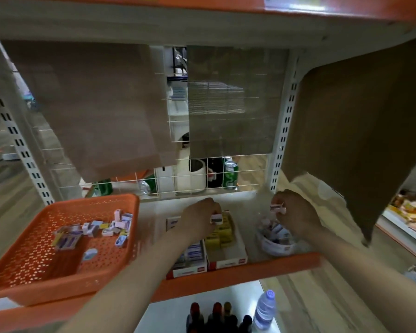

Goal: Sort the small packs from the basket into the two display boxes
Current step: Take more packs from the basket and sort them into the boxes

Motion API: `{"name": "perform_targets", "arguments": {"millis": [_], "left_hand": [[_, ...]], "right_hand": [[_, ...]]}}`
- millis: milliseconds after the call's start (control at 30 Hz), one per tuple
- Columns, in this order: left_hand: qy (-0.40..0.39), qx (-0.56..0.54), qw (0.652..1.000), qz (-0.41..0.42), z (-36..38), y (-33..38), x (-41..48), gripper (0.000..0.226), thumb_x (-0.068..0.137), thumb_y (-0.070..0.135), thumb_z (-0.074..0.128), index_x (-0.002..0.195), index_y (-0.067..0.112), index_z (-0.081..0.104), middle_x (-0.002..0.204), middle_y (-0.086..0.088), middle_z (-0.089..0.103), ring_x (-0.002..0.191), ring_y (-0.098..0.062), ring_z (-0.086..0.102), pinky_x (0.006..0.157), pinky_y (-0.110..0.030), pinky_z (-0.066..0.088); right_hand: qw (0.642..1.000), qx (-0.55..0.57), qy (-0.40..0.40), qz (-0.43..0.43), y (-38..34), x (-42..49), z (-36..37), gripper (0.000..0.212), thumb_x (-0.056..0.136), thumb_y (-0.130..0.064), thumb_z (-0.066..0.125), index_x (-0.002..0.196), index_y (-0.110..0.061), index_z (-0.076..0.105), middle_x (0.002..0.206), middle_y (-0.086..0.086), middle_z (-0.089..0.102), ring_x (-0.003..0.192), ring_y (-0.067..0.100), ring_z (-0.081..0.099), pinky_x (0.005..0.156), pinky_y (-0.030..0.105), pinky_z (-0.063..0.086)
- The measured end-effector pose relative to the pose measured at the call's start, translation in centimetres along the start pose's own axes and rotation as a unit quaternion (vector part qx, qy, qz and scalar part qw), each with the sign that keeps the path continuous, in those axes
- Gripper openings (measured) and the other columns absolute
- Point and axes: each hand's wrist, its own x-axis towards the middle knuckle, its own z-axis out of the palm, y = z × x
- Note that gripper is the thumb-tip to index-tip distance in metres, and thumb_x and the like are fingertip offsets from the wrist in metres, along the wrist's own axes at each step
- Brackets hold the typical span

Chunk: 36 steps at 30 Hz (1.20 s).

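An orange basket (29,280) is sitting at the left end of the shelf (262,270), and a loose heap of small packs (99,228) is lying scattered toward its back right corner, with one blue-and-white pack (89,254) lying apart, nearer the front.

Just right of the basket, two display boxes are standing side by side at the shelf's front edge. The left display box (190,272) is holding rows of blue-and-white packs, partly hidden by the forearm. The right display box (228,261) is holding yellow packs (222,234) stacked toward its back.

The left hand (197,219) is hovering over these boxes with its fingers curling downward, pinching a small dark-faced pack (217,219) just above the yellow stack.

Further right, the right hand (296,212) is pinching a pale pack (277,208) between its fingertips, holding it above a round white tub (277,248), which is carrying a jumble of mixed packs.

Behind the shelf a wire grid is showing green cans (230,175) – blurred. On the level below, a clear water bottle (264,311) is standing beside several dark bottles (216,316).
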Motion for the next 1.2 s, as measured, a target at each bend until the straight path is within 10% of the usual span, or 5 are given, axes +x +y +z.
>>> {"name": "perform_targets", "arguments": {"millis": [367,867,1200], "left_hand": [[-0.021,-0.003,1.0,0.002,1.7,-0.3,1.3,0.032,0.087,0.018,0.059,0.119,0.022,0.054,0.121,0.004,0.05,0.111,-0.015,0.049,0.082,-0.018,0.033],[-0.02,-0.053,0.998,0.007,1.5,1.3,1.7,0.077,0.087,0.019,0.062,0.149,0.023,0.015,0.129,-0.004,0.055,0.118,-0.019,0.051,0.096,-0.027,0.042],[0.001,-0.005,1.0,0.029,1.3,-0.1,0.5,0.046,0.093,0.025,0.053,0.137,0.023,0.04,0.124,0.002,0.055,0.111,-0.013,0.053,0.088,-0.021,0.041]], "right_hand": [[0.99,-0.126,-0.029,0.055,2.5,0.2,0.5,0.029,0.084,-0.021,0.058,0.112,-0.03,0.056,0.114,-0.006,0.057,0.112,0.016,0.049,0.088,0.032,0.032],[0.978,0.15,-0.055,-0.131,-6.4,-0.1,3.6,0.03,0.077,-0.024,0.077,0.104,-0.014,0.069,0.108,0.001,0.069,0.104,0.019,0.061,0.091,0.036,0.043],[0.998,0.06,0.026,-0.026,-0.5,0.2,1.0,0.017,0.079,-0.025,0.071,0.094,-0.023,0.067,0.099,-0.007,0.067,0.102,0.02,0.058,0.087,0.033,0.038]]}}
